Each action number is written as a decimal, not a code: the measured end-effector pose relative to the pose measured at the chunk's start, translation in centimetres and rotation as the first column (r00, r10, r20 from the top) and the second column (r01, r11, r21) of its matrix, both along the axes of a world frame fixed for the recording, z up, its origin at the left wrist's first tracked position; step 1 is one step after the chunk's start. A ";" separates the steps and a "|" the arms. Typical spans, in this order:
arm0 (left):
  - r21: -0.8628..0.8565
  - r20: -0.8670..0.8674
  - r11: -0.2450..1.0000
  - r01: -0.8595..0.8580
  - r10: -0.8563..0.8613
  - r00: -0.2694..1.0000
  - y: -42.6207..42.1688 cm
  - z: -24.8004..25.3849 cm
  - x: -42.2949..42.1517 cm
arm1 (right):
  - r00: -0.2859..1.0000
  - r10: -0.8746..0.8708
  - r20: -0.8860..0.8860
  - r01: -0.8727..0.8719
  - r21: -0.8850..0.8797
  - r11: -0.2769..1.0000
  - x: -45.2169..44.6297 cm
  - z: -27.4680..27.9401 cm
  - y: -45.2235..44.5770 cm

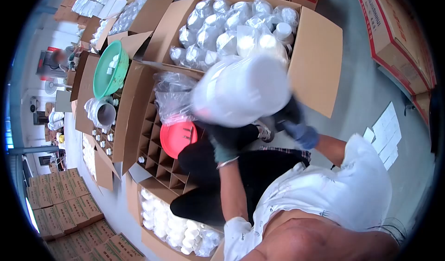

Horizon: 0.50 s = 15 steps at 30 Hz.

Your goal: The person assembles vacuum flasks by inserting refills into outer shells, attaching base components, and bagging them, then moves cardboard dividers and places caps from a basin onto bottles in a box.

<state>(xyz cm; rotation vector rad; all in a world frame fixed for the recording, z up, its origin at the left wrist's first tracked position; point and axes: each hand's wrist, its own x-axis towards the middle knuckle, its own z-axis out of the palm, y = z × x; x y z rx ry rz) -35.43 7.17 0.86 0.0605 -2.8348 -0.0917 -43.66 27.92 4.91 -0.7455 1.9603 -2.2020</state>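
A large white cylinder, smeared by motion and seemingly wrapped in clear plastic, is held up between my two gloved hands. My left hand grips it from below at its left part; the fingers are mostly hidden. Around its right lower end closes my right hand, in a dark and blue glove. Just behind the cylinder stands an open carton packed with plastic-wrapped white bottles. Left of my left hand, a red plastic dish with small metal pieces and crumpled clear bags rest on a divided carton.
A green basin with small white pieces sits on cartons at the left, near a roll. Below, an open box holds white caps. Stacked cartons fill the lower left. Sealed boxes and white sheets lie right.
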 end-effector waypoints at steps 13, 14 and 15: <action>0.998 -0.026 -0.031 0.056 0.603 0.797 -4.1 0.5 22.8 | 0.535 0.596 -0.599 -0.643 0.168 0.747 10.9 4.7 -11.7; 0.994 -0.036 -0.056 0.090 0.617 0.786 -4.3 0.1 24.0 | 0.565 0.528 -0.634 -0.594 0.131 0.794 12.4 4.2 -13.2; 0.991 -0.053 -0.065 0.118 0.618 0.784 -4.4 -0.3 25.1 | 0.460 0.615 -0.641 -0.644 0.235 0.728 13.1 3.4 -14.1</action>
